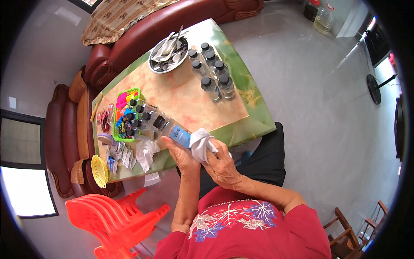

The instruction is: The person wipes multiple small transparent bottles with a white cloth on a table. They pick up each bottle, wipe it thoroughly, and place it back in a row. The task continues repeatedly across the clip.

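My left hand (184, 158) is closed around a clear plastic bottle (179, 134) with a black cap and a blue label. The bottle is held tilted over the table's near edge, its cap toward the upper left. A crumpled white cloth (201, 143) is in my right hand (224, 167), pressed against the base end, which it hides. Beyond the cap, several similar clear bottles (148, 126) with black caps are grouped beside a green basket (137, 93). Another group of black-capped bottles (213, 71) stands in rows at the table's far right.
A bowl (172, 64) of spoons and other utensils sits at the back of the table (254, 103). Crumpled white tissue (146, 153), small packets (125, 155) and a yellow basket (100, 171) line the left edge. Red plastic chairs (108, 216) stand near left, a maroon sofa (142, 30) behind.
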Motion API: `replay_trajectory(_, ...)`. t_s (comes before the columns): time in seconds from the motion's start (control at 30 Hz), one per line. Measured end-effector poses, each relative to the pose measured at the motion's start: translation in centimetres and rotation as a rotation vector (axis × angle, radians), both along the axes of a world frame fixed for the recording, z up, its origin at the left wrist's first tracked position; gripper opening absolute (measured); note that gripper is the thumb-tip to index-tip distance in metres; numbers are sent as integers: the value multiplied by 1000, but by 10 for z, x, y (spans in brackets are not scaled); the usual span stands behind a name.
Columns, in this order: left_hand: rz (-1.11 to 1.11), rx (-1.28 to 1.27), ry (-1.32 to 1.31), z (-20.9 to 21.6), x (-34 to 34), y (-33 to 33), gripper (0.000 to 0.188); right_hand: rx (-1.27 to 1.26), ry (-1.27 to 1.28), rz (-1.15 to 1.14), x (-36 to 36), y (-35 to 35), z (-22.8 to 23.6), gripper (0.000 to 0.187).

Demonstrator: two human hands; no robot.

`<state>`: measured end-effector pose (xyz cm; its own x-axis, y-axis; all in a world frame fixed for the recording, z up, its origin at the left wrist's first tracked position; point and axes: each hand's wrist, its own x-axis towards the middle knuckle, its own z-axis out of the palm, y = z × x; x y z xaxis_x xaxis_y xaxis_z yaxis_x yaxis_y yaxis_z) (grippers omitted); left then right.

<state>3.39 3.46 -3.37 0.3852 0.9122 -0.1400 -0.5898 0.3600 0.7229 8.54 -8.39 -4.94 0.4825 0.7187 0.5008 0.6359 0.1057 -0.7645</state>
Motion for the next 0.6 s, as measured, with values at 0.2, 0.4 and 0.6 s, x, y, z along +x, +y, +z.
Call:
replay_trajectory(0.2,32,24,80,3,8,-7,62,165,1431,119,5,17,4,39)
replay_trajectory(0.4,149,0,62,35,27,-23,67,413,2135,354,30,49,2,39)
replay_trajectory(0.6,253,-134,150,32,28,-2,69,219,1429,-72,-16,35,6,42)
